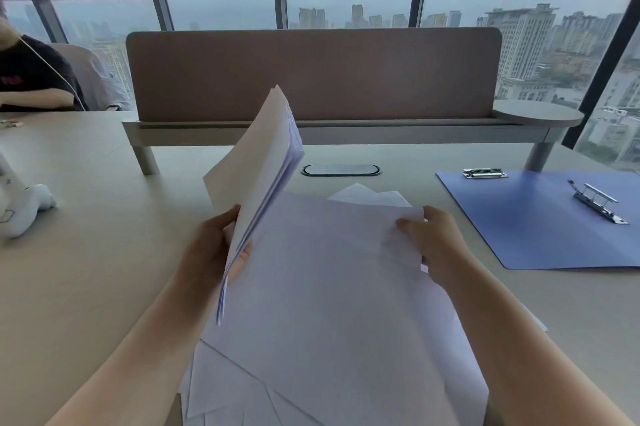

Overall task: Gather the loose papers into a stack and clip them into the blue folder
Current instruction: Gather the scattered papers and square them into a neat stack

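Note:
My left hand (pixel 211 252) grips a bundle of white papers (pixel 263 169) by its lower edge and holds it upright and tilted above the table. My right hand (pixel 433 245) pinches the far right corner of the top loose sheet (pixel 329 287), which lies on several more scattered white sheets (pixel 235 387) in front of me. The blue folder (pixel 540 217) lies open and flat at the right, apart from both hands. It carries a metal clip (pixel 485 173) at its top edge and a metal lever clamp (pixel 597 202) further right.
A brown desk divider on a raised shelf (pixel 311 79) crosses the table behind the papers, with a cable grommet (pixel 341 170) below it. A white object (pixel 27 211) lies at the left edge. Another person (pixel 31 75) sits at the far left.

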`<control>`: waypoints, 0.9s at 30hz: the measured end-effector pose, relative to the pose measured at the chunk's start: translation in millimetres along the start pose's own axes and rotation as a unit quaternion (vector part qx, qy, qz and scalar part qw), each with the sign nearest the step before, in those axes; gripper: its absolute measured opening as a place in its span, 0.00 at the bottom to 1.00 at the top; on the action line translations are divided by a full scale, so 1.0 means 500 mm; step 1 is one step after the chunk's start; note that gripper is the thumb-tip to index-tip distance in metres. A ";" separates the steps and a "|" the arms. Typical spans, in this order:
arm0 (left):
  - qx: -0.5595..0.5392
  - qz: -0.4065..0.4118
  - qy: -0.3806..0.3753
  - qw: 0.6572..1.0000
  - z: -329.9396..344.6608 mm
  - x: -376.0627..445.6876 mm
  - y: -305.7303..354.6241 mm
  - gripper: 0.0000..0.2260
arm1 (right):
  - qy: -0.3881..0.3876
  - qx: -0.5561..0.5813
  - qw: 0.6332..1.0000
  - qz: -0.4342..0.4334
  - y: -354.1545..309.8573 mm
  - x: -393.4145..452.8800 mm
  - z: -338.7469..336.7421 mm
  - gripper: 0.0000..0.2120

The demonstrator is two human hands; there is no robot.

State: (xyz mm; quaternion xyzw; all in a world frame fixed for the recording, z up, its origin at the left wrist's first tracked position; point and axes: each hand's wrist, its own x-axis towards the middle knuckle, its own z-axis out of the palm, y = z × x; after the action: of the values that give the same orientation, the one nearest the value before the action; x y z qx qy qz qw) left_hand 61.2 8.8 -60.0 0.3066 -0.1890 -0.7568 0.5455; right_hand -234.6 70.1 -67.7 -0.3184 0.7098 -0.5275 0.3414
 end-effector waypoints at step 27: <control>0.148 -0.020 -0.025 0.988 0.035 -0.028 -0.027 0.29 | -0.368 -0.324 0.871 -0.038 -0.055 -0.094 0.022 0.15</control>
State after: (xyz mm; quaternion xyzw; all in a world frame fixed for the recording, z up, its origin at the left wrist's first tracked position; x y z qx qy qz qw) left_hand 42.8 25.5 -51.8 0.3684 -0.3066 -0.7386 0.4741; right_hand -196.7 95.9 -36.1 -0.6092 0.6511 -0.1255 0.4350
